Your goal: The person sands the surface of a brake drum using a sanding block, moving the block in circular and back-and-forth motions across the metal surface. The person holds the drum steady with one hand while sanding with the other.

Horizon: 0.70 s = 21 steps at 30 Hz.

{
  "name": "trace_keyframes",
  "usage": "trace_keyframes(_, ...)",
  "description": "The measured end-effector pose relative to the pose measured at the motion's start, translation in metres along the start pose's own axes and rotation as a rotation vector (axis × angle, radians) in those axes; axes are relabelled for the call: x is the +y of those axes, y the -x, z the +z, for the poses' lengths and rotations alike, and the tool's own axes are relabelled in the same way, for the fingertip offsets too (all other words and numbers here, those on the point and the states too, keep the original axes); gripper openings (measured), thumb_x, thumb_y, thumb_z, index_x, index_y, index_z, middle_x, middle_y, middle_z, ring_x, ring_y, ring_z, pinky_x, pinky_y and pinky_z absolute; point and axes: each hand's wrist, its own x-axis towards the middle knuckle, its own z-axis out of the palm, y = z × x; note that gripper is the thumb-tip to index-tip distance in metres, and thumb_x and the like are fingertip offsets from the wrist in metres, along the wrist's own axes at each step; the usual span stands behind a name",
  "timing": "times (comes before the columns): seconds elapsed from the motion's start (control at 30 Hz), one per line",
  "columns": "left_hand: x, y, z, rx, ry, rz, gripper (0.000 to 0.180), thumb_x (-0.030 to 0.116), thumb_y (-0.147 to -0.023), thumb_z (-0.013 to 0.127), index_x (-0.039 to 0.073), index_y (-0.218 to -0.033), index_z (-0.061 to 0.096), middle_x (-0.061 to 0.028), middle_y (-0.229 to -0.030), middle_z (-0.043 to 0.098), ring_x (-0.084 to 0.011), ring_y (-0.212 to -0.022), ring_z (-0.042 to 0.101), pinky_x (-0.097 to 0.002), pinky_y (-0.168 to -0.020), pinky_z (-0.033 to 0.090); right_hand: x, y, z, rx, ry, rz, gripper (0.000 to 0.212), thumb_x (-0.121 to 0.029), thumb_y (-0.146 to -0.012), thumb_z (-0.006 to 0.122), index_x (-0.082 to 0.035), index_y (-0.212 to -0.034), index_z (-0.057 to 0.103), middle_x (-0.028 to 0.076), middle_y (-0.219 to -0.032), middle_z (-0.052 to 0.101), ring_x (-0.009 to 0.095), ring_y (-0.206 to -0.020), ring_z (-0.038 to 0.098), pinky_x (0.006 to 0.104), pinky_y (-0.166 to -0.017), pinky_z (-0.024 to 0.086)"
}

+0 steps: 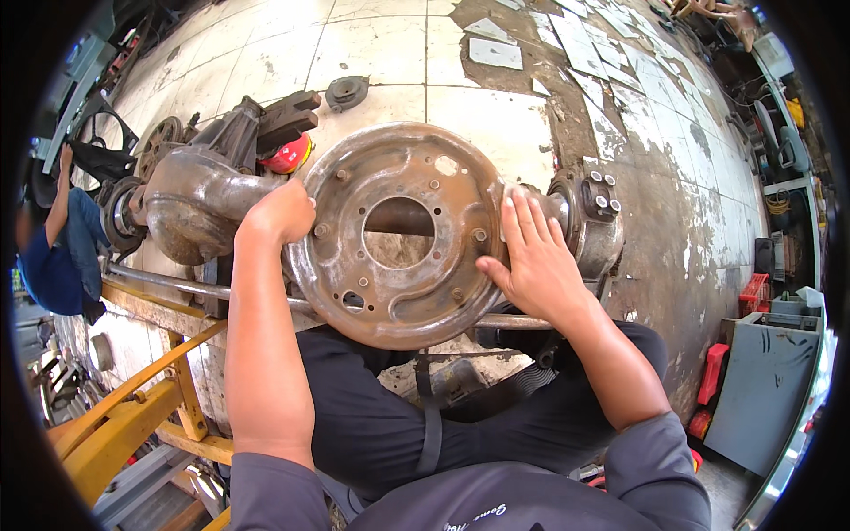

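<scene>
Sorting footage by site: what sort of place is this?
Probably a vehicle repair workshop: there's a bulky axle housing, a rusty round plate that looks like a brake part, and a yellow metal frame to the left.

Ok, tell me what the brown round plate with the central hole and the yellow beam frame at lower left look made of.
Brown round plate: metal, probably steel, bare and worn; rust-like staining, shiny rubbed edges.
Yellow beam frame: likely painted metal; yellow coat leaves core uncertain.
</scene>
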Motion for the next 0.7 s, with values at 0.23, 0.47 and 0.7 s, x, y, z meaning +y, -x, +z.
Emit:
trace_keyframes(0.23, -0.011, 0.004, 0.004, 0.064, -0.232, 0.141, 0.037, 0.022, -0.104, 0.049, -0.01, -0.1, 0.067, -0.0311, -0.104, 0.07, -0.0427, -0.105, 0.068, -0.0463, -0.09, 0.054, -0.011, 0.035, -0.019, -0.189, -0.032, -0.075, 0.088, -0.057, -0.099, 0.053, 0.009, -0.154, 0.031, 0.029, -0.162, 0.027, 0.044, -0.15, 0.029, 0.0589, -0.118, 0.029)
trace_keyframes(0.47, -0.032, -0.007, 0.017, 0.125, -0.383, 0.274, 0.037, 0.02, -0.103, 0.047, -0.002, -0.093, 0.075, -0.024, -0.102, 0.072, -0.0387, -0.094, 0.071, -0.0467, -0.086, 0.055, -0.005, -0.003, -0.006, -0.052, 0.052, -0.067, 0.084, -0.054, -0.1, 0.052, 0.005, -0.156, 0.03, 0.025, -0.164, 0.026, 0.043, -0.15, 0.029, 0.0578, -0.119, 0.028)
trace_keyframes(0.7, -0.014, -0.009, 0.006, -0.096, -0.427, 0.189, 0.028, 0.02, -0.1, 0.052, -0.002, -0.108, 0.067, -0.0227, -0.113, 0.069, -0.0383, -0.108, 0.065, -0.045, -0.093, 0.051, -0.009, 0.024, -0.018, -0.204, 0.018, -0.029, 0.086, -0.054, -0.1, 0.052, 0.005, -0.157, 0.025, 0.026, -0.164, 0.025, 0.044, -0.15, 0.029, 0.0601, -0.118, 0.027)
